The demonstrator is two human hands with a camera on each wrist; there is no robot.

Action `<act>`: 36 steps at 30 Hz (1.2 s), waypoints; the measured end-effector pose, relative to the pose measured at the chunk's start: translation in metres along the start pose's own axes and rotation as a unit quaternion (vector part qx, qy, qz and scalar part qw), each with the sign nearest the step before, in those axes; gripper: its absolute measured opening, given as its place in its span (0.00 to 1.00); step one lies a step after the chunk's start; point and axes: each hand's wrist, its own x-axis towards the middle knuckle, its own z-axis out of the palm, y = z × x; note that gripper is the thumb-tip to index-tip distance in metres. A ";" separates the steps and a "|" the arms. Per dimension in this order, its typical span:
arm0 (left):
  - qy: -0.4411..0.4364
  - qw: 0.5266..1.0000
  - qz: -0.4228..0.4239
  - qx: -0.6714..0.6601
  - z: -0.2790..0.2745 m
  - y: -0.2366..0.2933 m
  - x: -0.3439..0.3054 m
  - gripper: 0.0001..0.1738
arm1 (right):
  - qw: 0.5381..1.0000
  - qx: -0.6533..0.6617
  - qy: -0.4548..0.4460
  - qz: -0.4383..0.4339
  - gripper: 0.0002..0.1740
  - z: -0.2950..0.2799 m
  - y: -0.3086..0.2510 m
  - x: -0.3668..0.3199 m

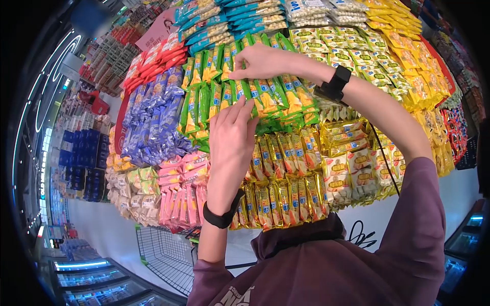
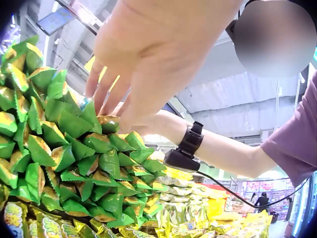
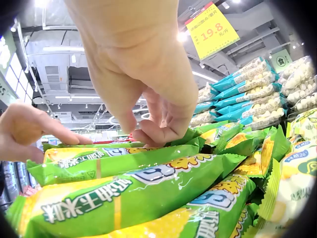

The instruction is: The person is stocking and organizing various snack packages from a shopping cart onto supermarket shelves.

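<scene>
In the head view, a pile of green-and-yellow snack packets [image 1: 265, 97] lies in the middle of a large snack display. The left hand [image 1: 232, 135] reaches over the near part of this pile, its fingers mostly straight and close together. Above it, the right hand [image 1: 260, 60] reaches in from the right over the same packets, thumb and forefinger bent with a narrow gap between them. Purple packets [image 1: 153, 112] lie to the left, gold packets [image 1: 286, 196] below, white-and-green packets [image 1: 352, 51] to the right, and blue bags [image 1: 258, 18] above. A shopping cart [image 1: 166, 255] stands at the lower left.

In the left wrist view, the left hand's extended fingers reach over the top of the stacked green packets, with small gaps between some of them. The right forearm, wearing a black wristband [image 2: 190, 141], passes behind.

In the right wrist view, the right hand's fingers are curled, tips close together, at the far edge of the green packets; whether they pinch one cannot be told. A yellow price sign [image 3: 213, 32] reading 19.8 hangs above.
</scene>
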 end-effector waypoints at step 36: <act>0.024 0.999 0.043 0.001 0.010 0.002 0.008 0.24 | 0.998 -0.045 -0.038 -0.011 0.12 -0.039 0.036 -0.044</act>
